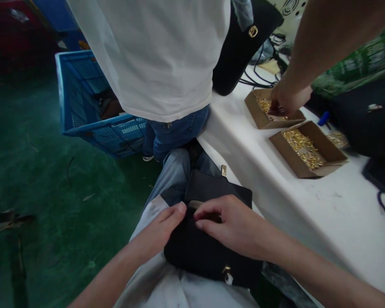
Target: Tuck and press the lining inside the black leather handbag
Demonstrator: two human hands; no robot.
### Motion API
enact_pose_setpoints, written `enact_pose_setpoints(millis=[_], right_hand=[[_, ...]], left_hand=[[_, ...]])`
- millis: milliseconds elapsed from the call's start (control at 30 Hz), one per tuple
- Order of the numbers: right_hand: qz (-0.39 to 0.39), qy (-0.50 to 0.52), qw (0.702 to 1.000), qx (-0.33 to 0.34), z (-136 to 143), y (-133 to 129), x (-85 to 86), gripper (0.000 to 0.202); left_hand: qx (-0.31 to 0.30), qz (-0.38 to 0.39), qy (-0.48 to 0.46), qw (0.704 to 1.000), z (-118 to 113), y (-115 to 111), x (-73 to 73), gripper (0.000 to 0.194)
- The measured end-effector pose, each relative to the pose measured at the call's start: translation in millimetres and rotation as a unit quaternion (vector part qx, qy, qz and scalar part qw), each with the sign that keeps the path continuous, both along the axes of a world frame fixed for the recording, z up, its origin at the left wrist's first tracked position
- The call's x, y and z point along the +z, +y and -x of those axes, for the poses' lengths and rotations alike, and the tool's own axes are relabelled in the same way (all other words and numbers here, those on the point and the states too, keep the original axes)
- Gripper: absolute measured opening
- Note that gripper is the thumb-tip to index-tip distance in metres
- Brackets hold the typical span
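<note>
Beside the white counter (333, 222), the black bag (192, 252) lies on the lap (176, 286), flap (211, 188) folded open. Expect a light, fairly stiff body with a more pliable mouth; the smooth surface may slip slightly. Hold by the side edges. Right hand (229, 218): arched over the mouth, thumb and curled forefinger close together; any item between them cannot be confirmed. Left hand (165, 224): at the mouth's left end, thumb extended; whether it pinches the wall cannot be told. The gold clasp (226, 269) would likely scratch.
</note>
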State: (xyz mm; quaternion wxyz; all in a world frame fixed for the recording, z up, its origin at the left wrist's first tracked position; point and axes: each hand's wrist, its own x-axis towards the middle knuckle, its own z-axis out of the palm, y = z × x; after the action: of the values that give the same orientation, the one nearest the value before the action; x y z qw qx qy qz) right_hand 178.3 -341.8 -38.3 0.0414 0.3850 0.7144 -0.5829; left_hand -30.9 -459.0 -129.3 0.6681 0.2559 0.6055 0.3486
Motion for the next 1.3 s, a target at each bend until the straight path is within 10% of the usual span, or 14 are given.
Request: enact_pose_setpoints(millis=[200,433,667,867,1300], right_hand=[[-0.085,-0.077,0.993,-0.021,16.0,11.7,-21.6,0.021],[-0.312,-0.017,0.941,0.130,-0.3,26.7,-44.1,0.034],[-0.296,0.108,0.945,0.086,-12.6,16.8,-69.1,0.031],[-0.319,0.107,0.931,0.137,-11.5,13.6,-68.9,0.011],[-0.345,0.113,0.922,0.133,-12.8,10.4,-75.3,0.016]], left_hand=[[-0.058,-0.019,0.087,0.994,-12.7,33.2,12.9,0.049],[-0.115,-0.075,0.116,0.984,-13.2,49.2,20.4,0.030],[0.076,-0.008,0.117,0.990,-23.7,29.7,25.5,0.043],[0.102,-0.062,0.141,0.983,-33.6,10.8,29.0,0.035],[-0.085,-0.098,0.311,0.942,-10.9,32.6,50.8,0.036]])
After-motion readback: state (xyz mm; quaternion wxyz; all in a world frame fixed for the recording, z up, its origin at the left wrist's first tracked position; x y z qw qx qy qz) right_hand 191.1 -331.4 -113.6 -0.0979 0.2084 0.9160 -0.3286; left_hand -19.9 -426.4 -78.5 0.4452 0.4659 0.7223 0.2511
